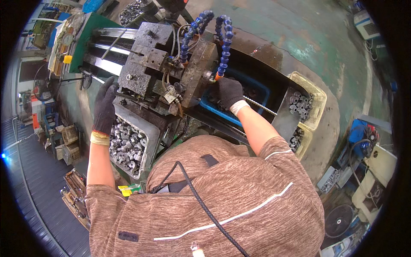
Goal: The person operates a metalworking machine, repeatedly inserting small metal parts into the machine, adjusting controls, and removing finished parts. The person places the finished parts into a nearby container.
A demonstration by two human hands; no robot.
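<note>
My left hand [105, 107], in a dark knit glove, is at the left side of a metalworking machine [141, 69]. Its fingers point up beside a bright metal rod [93, 75], and a dark bar [126, 96] runs from beside it towards the machine. Whether it grips either one is unclear. My right hand [230, 92], also gloved, is curled at the face of a steel block [199, 74], by the orange nozzle [219, 76] of a blue segmented coolant hose [224, 48]. What its fingers hold is hidden. A ridged metal rod [260, 105] extends rightward from behind the wrist.
Below my left hand, a grey bin [153, 141] holds many small metal parts [126, 146]. A blue basket [221, 116] sits in the dark machine tray under my right hand. Cream crates [318, 106] with more parts stand right of a metal chute [285, 112]. A black cable [205, 208] crosses my shirt.
</note>
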